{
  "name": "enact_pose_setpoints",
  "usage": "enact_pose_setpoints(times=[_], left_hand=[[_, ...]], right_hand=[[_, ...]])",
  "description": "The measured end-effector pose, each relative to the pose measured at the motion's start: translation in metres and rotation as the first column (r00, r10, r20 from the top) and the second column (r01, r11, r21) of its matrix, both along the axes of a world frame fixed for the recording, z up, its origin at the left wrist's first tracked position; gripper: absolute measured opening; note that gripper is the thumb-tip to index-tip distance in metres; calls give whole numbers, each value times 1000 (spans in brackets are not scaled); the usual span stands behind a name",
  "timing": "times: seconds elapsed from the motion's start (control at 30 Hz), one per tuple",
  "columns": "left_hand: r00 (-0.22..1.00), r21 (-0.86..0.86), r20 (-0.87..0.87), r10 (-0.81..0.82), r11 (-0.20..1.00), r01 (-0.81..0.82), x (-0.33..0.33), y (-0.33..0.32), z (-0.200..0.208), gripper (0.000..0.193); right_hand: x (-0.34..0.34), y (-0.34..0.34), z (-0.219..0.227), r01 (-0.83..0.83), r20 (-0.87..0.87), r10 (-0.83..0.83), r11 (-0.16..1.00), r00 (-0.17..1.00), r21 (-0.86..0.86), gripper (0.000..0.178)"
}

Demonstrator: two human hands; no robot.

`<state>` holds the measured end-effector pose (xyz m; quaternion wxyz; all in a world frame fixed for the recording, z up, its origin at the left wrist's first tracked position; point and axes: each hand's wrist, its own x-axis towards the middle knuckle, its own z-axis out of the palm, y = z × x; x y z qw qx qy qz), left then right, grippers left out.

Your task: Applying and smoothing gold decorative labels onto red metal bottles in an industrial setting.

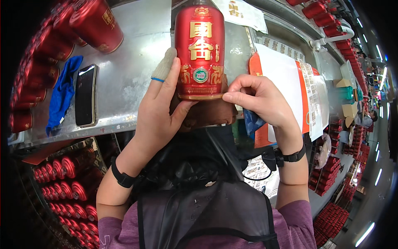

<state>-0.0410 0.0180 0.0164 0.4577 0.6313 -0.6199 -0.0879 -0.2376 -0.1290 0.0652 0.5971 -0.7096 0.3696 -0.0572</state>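
A glossy red bottle [200, 54] with raised gold characters, gold ornaments and a small round green-and-white label rises in front of me over the metal bench. My left hand [159, 99] holds its lower left side, the thumb under the base and the fingers along the wall. One finger wears a grey fabric finger cover [165, 66] with a blue edge. At the lower right, my right hand [259, 99] is closed in a pinch, its thumb tip touching the end of the gold rim at the base. Anything between those fingertips is too small to make out.
On the left of the metal bench [120, 62] are several red bottles [97, 27], a blue cloth [63, 93] and a black phone [86, 95]. White sheets [286, 79] and sticker sheets [317, 99] lie on the right. Racked red bottles [68, 182] stand below left.
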Motion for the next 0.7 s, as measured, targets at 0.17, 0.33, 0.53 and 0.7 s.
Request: enact_pose_setpoints(times=[0.17,0.33,0.53,0.7], left_hand=[[998,13,62,12,1000,-13,0,12,3,67],[939,-117,330,-91,984,136,-4,32,-4,35],[862,-157,479,-166,950,270,-18,4,6,39],[930,-48,366,-25,998,46,-17,-7,25,62]], right_hand=[[5,-5,-10,-21,12,21,1000,1000,8,23],[8,-6,-12,-42,10,42,998,999,46,23],[7,-3,-16,-21,64,17,998,998,66,23],[3,1,-3,-34,39,34,999,999,3,22]])
